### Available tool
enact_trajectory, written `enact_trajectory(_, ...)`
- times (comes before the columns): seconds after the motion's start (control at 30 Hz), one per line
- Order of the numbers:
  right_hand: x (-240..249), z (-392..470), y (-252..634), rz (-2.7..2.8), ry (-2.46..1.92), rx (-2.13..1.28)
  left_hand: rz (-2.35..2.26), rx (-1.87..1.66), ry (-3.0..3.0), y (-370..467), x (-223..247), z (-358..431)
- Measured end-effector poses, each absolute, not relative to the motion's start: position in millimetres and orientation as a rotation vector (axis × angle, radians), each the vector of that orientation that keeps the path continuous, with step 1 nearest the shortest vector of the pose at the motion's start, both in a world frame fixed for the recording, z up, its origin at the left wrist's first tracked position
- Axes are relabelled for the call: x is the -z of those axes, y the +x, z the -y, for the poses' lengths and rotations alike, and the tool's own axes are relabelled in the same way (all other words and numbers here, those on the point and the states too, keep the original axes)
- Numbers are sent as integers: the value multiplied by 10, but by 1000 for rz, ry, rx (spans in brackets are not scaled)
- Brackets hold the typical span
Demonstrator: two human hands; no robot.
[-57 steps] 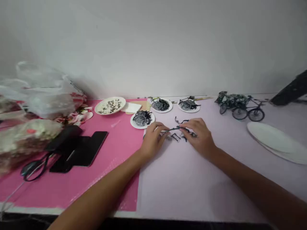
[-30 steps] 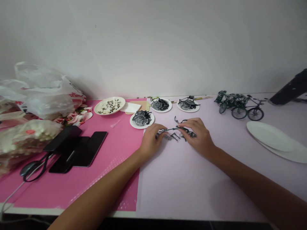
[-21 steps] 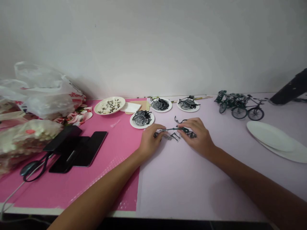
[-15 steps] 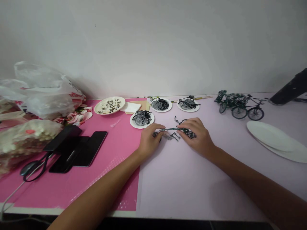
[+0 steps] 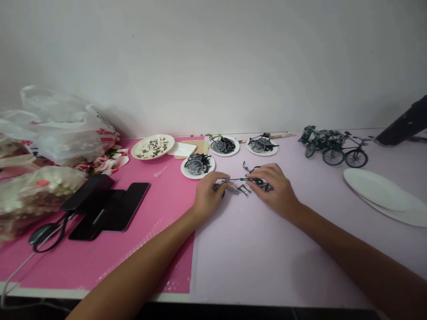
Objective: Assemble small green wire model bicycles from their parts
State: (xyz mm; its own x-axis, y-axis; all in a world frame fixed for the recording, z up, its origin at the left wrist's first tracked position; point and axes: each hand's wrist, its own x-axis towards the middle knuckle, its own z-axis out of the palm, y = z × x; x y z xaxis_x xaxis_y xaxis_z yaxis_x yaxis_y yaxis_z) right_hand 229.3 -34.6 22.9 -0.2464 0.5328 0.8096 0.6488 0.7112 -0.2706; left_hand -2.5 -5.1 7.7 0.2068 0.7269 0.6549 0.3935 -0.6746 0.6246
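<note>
1. Two hands are laid on the bench (image 5: 267, 249) around a thin dark model bicycle frame (image 5: 240, 180), which is held just above the lilac surface at the centre of the view.
2. The frame's left end is pinched by the left hand (image 5: 208, 193), fingers curled narrow around it.
3. Its right end is gripped by the right hand (image 5: 275, 189), fingertips closed over the green part.
4. Small loose parts (image 5: 245, 190) are seen on the bench directly beneath the frame, between the two hands.
5. At 11 o'clock from the left hand a small white plate of wheels (image 5: 198, 167) is set, just beside the fingers.
6. Two more parts plates (image 5: 227, 146) (image 5: 262, 145) are placed at 12 o'clock, near the wall.
7. Finished model bicycles (image 5: 333, 146) are stood at 2 o'clock, well apart from the hands.
8. An empty white plate (image 5: 383, 195) is found at 3 o'clock.
9. Scissors (image 5: 46, 233) and black phones (image 5: 110, 206) are laid on the pink mat (image 5: 133, 249) at 9 o'clock.
</note>
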Motion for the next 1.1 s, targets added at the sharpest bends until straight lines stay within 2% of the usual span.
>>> enact_trajectory(1.1, -109, 250, 2372, 1896, -995, 108, -1135, -1480, 2018, -12, -103, 37)
